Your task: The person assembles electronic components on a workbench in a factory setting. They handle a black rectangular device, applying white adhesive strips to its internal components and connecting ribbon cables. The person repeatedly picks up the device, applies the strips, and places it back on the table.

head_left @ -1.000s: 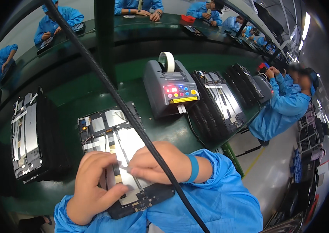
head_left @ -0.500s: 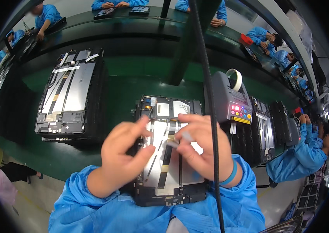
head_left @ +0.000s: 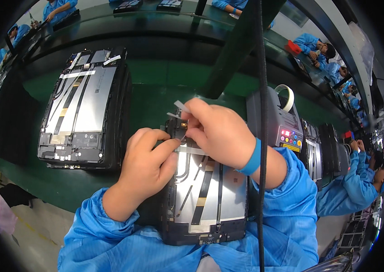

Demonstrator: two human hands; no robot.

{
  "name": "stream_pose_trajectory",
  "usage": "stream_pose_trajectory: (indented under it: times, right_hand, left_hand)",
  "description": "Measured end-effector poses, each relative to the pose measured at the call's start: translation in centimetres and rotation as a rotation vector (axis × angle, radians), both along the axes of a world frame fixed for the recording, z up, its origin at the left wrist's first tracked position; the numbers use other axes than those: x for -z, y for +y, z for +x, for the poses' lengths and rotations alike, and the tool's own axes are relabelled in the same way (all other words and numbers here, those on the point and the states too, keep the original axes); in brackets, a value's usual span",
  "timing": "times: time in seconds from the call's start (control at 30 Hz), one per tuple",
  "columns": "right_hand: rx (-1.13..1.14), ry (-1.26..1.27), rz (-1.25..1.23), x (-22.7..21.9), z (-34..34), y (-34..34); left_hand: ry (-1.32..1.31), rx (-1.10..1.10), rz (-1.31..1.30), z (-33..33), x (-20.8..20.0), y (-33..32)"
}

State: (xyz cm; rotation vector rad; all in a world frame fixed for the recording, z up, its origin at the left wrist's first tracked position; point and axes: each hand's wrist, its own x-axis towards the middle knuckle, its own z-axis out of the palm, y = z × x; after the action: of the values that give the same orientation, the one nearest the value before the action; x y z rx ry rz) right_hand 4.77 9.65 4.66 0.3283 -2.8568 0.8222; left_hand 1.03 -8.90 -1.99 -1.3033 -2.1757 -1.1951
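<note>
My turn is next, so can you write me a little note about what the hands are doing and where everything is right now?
Left hand: rests on the open tablet, thumb pressing near its top edge.
Right hand: pinches a small tape strip over the tablet's top.
The tablet lies face down on the green bench; another stack of tablets sits to the left, a tape dispenser to the right.
Done: one strip already lies across the tablet.
Left: the pinched strip is not stuck down yet.
</note>
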Motion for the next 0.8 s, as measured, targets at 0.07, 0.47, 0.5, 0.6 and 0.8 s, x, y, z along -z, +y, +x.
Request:
stream_pose_trajectory:
  times: [0.07,0.47,0.5,0.6,0.8]
  right_hand:
    - [-0.045,0.073,0.009,0.2,-0.8,0.4]
    - [0.210,-0.317,-0.038,-0.1,-2.6,0.2]
    - [0.227,-0.311,-0.019,-0.1,-2.5,0.2]
    - [0.222,-0.312,-0.022,-1.0,-1.9,0.6]
    - [-0.269,-0.028,0.106,-0.8,-1.6,3.0]
  left_hand:
    - [-0.003,0.015,0.000,-0.1,-0.1,0.0]
    - [-0.074,0.003,0.026,-0.5,-0.2,0.5]
    - [-0.094,0.043,-0.040,-0.8,-0.1,0.4]
    - [-0.060,0.103,-0.079,-1.4,0.5,0.3]
    - [-0.067,0.133,-0.040,-1.9,1.1,0.5]
